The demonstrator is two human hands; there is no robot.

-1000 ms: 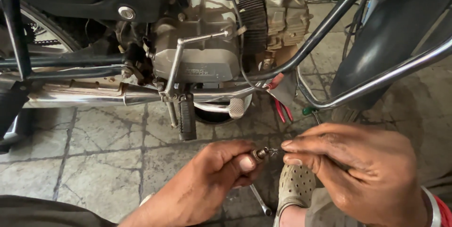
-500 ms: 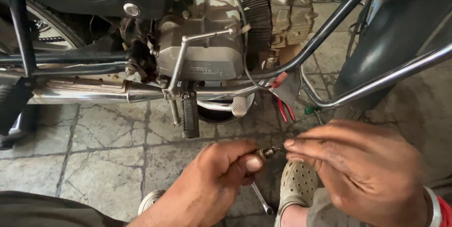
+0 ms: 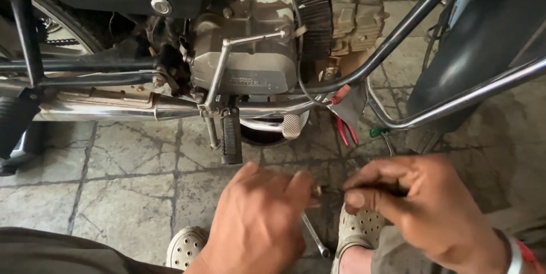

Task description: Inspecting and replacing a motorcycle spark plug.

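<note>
My left hand (image 3: 256, 223) and my right hand (image 3: 424, 208) meet low in the head view, fingertips pinched together on a small metal part (image 3: 319, 190) held between them. Most of that part is hidden by my fingers. Both hands hover over the stone floor in front of a motorcycle engine (image 3: 256, 52). A slim wrench (image 3: 314, 236) lies on the floor just under my hands, between my two feet in pale perforated clogs (image 3: 358, 228).
The motorcycle's chrome exhaust pipe (image 3: 114, 106) runs across the left. A footpeg (image 3: 230, 137) and kick lever hang below the engine. Red-handled pliers (image 3: 346, 129) and a green-handled screwdriver (image 3: 378, 133) lie on the cracked stone tiles (image 3: 125, 177) under the frame tubes.
My view has shifted slightly. My hands stay together on the small part, with my left hand turned more knuckles-up and covering more of it.
</note>
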